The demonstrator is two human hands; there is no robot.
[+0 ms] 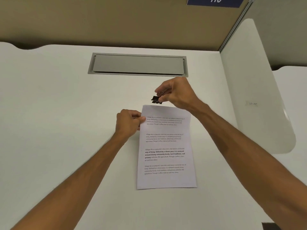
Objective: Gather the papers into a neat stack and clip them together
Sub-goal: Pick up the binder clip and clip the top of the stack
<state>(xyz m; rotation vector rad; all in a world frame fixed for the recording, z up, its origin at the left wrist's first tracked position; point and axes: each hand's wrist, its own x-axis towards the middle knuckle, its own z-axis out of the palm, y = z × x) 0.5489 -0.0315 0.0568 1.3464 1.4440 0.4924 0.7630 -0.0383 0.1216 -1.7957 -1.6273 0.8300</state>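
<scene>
One stack of papers (166, 146) lies on the white desk (66, 113); the left hand (128, 122) pinches its left edge; the right hand (177, 93) squeezes one black binder clip (156, 99) just above the top edge; one grey cable hatch (137, 65) behind.

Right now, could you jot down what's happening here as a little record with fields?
setting: white desk with a grey cable flap
papers: one neat stack, printed text on top
left hand: pinching the stack's left edge
right hand: holding a black binder clip just above the top edge
clip status: not yet on the papers
</scene>
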